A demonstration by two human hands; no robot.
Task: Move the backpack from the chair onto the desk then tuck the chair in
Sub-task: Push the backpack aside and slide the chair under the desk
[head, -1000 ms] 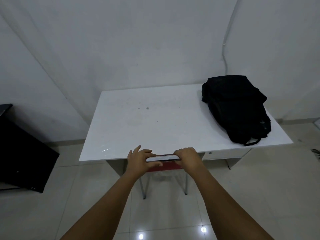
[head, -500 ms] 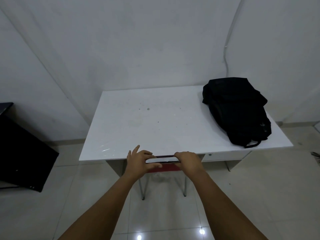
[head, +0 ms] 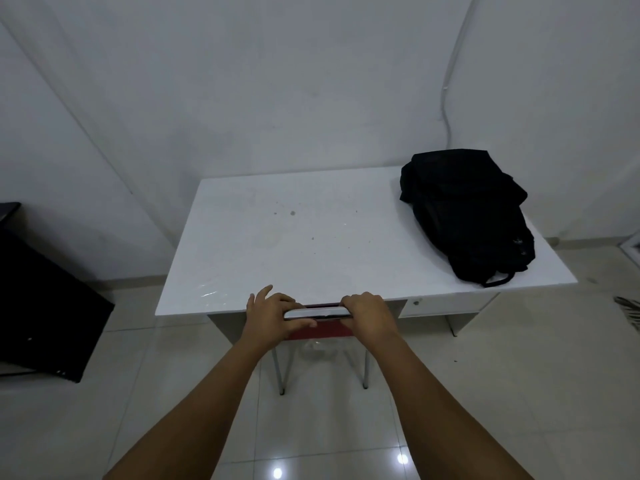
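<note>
While both hands grip the chair's top rail, the scene reads as follows.

Left hand (head: 273,315): fingers curled over the left end of the rail, thumb underneath; index finger lifted and spread toward the desk edge.
Right hand (head: 369,315): fingers wrapped closed over the right end of the rail, knuckles up.
Chair (head: 317,313): pale metal top rail running left to right, parallel to the desk's near edge and just beside it; red backrest below the rail; two thin metal legs reach the tiled floor (head: 519,393). The seat lies hidden under the desk.
Desk (head: 294,244): white rectangular top with small dark specks; long axis left to right; far edge against the white wall (head: 277,81). A white drawer front with a small lock sits under the right side, closed; contents cannot be seen.
Backpack (head: 465,213): black, soft, slumped flat on the right end of the desk; long axis runs from the far edge toward the near right corner; a strap loop lies at its near end, close to the desk edge. Zippers appear closed; contents cannot be seen.
Black cabinet (head: 41,306): on the floor at left, well apart from the desk.
</note>
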